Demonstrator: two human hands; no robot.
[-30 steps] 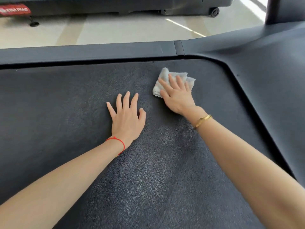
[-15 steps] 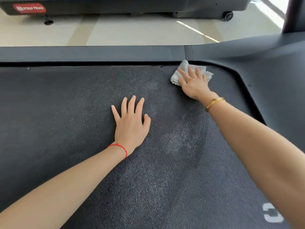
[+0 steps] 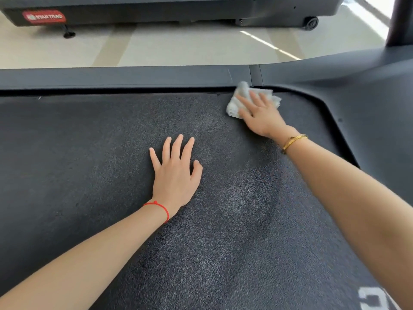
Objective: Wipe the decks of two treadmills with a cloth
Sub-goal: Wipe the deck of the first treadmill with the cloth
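The dark textured treadmill belt point(image 3: 89, 166) fills most of the view. My right hand point(image 3: 262, 117) presses a crumpled white cloth point(image 3: 240, 95) flat against the belt at its far edge, right beside the grey side rail point(image 3: 134, 77). The fingers lie straight over the cloth. My left hand point(image 3: 176, 173) rests flat on the middle of the belt with fingers spread, holding nothing. A paler streaked patch runs across the belt between the two hands.
The grey motor cover point(image 3: 375, 108) rises at the right, with a dark upright post point(image 3: 400, 21) at the top right. Beyond the rail is pale floor point(image 3: 178, 48) and a second treadmill point(image 3: 156, 10) with a red label.
My right hand has pushed the cloth away from me, from the middle of the belt to its far edge by the rail. My left hand has stayed planted.
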